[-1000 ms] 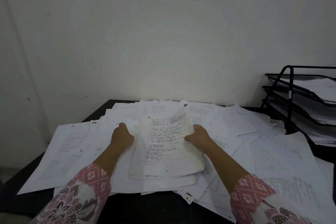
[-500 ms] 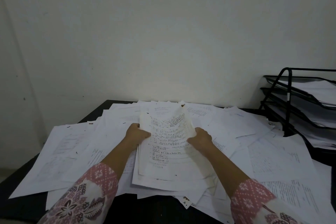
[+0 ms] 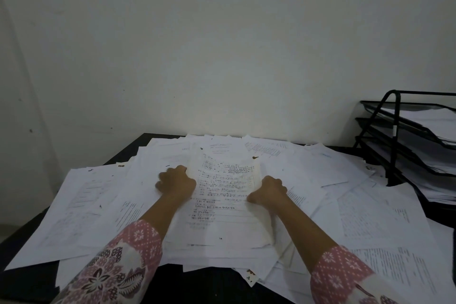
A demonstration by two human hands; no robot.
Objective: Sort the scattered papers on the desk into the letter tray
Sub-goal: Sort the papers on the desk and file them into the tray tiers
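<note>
Sheaf of printed pages at frame centre lies between left hand and right hand, both gripping its edges, lowered flatter than before.

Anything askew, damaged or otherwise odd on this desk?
Loose sheets lie criss-crossed at all angles over the desk. The stack gripped by the left hand and right hand looks yellowed and ragged along its right edge.
</note>
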